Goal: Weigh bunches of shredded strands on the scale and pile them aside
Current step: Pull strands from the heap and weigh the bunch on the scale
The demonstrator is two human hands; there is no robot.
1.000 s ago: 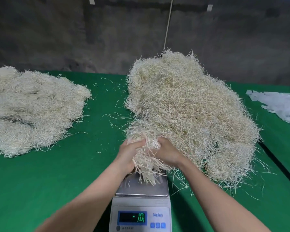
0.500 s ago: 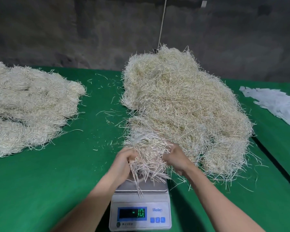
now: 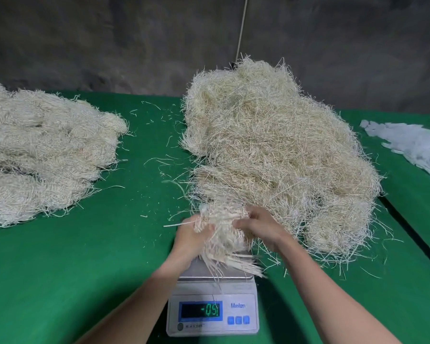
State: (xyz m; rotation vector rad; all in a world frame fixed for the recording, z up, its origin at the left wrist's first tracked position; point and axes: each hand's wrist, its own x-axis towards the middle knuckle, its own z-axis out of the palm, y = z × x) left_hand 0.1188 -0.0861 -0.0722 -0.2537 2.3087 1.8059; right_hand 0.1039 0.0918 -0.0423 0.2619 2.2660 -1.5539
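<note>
Both hands are gripping one bunch (image 3: 222, 228) from either side, left hand (image 3: 191, 242) and right hand (image 3: 261, 228) with fingers curled into it, right over the plate of the scale (image 3: 241, 276).

The bunch's far side sits against the big loose heap (image 3: 271, 145), so tangled strands could drag extra along or prop it up and throw the weight off. Ends fanning past the plate edge onto the green table (image 3: 85, 269) would do the same.

The display (image 3: 200, 310) shows a negative number, roughly -05 something (a stray strand crosses the last digit, so I can't be sure). That could mean the zero is off. The brand reads "Meilen". The weighed pile (image 3: 42, 150) sits well off to the left.
</note>
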